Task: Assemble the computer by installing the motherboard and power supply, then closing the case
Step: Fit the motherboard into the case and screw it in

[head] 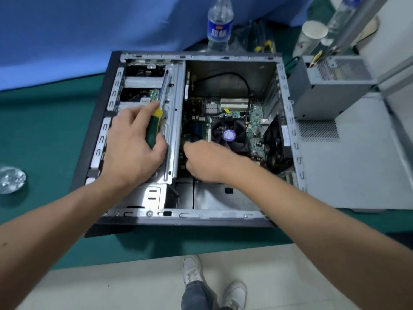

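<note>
An open computer case (288, 121) lies on its side on the green table. The motherboard (254, 117) with its black CPU fan (230, 135) sits inside the case. My left hand (131, 144) grips a screwdriver (154, 128) with a green and yellow handle, its shaft pointing away over the drive bay frame. My right hand (207, 159) reaches down to the motherboard's left edge with curled fingers; what the fingertips hold is hidden. The grey power supply (330, 86) stands outside the case to the right, beside the case side panel (357, 164).
A water bottle (220, 25) stands behind the case, next to a paper cup (311, 36) and some tools with yellow handles (264, 45). A crumpled clear plastic item (11, 179) lies at the left. The table's near edge runs just above my shoes.
</note>
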Available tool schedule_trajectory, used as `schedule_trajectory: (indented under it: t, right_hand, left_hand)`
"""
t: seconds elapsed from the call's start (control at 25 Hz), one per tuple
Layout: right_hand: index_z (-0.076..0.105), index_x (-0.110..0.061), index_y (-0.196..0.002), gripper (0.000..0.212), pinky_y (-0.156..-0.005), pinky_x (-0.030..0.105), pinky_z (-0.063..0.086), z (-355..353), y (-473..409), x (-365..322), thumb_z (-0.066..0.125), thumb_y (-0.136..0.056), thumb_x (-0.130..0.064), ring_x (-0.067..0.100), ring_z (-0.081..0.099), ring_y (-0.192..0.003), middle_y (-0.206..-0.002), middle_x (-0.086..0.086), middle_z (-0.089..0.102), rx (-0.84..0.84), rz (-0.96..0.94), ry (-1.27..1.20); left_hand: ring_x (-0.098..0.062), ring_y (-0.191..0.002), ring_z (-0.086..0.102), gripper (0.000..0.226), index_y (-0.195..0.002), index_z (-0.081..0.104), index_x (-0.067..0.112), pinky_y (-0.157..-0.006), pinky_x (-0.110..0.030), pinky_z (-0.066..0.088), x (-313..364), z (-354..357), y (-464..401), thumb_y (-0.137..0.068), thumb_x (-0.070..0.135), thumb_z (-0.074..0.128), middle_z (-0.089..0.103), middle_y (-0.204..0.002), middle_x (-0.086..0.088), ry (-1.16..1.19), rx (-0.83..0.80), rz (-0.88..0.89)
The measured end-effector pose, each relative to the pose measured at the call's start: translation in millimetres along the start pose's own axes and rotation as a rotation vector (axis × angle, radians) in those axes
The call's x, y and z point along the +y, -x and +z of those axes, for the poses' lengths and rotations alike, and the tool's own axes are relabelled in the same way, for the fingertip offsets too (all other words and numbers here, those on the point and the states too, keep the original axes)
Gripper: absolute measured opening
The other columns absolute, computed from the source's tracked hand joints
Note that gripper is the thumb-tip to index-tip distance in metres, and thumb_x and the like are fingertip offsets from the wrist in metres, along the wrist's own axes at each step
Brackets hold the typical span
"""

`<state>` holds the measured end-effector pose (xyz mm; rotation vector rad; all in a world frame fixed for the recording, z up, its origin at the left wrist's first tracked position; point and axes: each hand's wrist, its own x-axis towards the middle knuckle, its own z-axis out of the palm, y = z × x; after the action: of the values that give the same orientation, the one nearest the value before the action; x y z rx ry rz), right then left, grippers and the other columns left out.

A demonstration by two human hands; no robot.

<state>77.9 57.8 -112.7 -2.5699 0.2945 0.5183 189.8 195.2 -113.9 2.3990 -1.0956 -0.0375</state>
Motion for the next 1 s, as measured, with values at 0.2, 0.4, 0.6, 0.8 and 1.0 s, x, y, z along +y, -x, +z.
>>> schedule_trajectory:
  t: [0.2, 0.4, 0.6, 0.8, 1.0]
  right_hand:
    - [0.055, -0.017, -0.099, 0.012, -0.056, 0.029, 0.04, -1.9, 60.9, 6.4, 0.048, -0.1, -0.026, 0.012, 0.054, -0.063, -0.076, -0.004, 0.058, 0.177, 0.198, -0.404]
    - [0.062, -0.02, -0.099, 0.003, -0.062, 0.024, 0.047, -16.9, 120.8, 21.8, 0.059, -0.096, -0.019, 0.009, 0.057, -0.068, -0.087, 0.0, 0.06, 0.485, 0.558, -1.062]
    - [0.068, -0.017, -0.104, 0.011, -0.084, 0.031, 0.054, -30.0, 166.8, 44.7, 0.062, -0.096, -0.02, 0.01, 0.069, -0.083, -0.088, -0.001, 0.074, 0.76, 0.742, -1.246]
    - [0.065, -0.016, -0.107, 0.011, -0.098, 0.043, 0.052, -27.5, 171.2, 95.9, 0.061, -0.097, -0.018, 0.018, 0.065, -0.097, -0.102, 0.003, 0.069, 0.848, 0.917, -1.185]
    - [0.067, -0.009, -0.113, 0.018, -0.091, 0.038, 0.055, 2.4, 125.7, 137.3, 0.061, -0.097, -0.015, 0.02, 0.066, -0.096, -0.11, 0.004, 0.069, 0.511, 0.959, -1.103]
  left_hand:
    - [-0.031, -0.123, 0.045, 0.062, -0.145, 0.047, 0.018, -0.105, -0.049, 0.039, 6.8, -4.7, 1.2, -0.084, 0.032, 0.05, 0.049, -0.133, -0.014, -0.014, -0.037, -0.002]
    - [-0.032, -0.125, 0.044, 0.062, -0.144, 0.048, 0.018, -0.104, -0.05, 0.038, 7.2, -10.6, -0.2, -0.083, 0.033, 0.049, 0.048, -0.134, -0.014, -0.021, -0.077, -0.041]
    - [-0.036, -0.124, 0.045, 0.062, -0.144, 0.049, 0.017, -0.105, -0.052, 0.038, 13.5, -19.4, -0.9, -0.083, 0.034, 0.049, 0.049, -0.133, -0.016, -0.001, -0.101, -0.074]
    - [-0.035, -0.123, 0.044, 0.061, -0.143, 0.049, 0.018, -0.104, -0.054, 0.039, 20.0, -23.3, -0.8, -0.084, 0.034, 0.049, 0.049, -0.133, -0.014, 0.017, -0.104, -0.089]
    - [-0.033, -0.126, 0.044, 0.062, -0.143, 0.049, 0.017, -0.107, -0.051, 0.037, 22.1, -21.5, -5.7, -0.085, 0.039, 0.046, 0.049, -0.137, -0.012, 0.031, -0.081, -0.102]
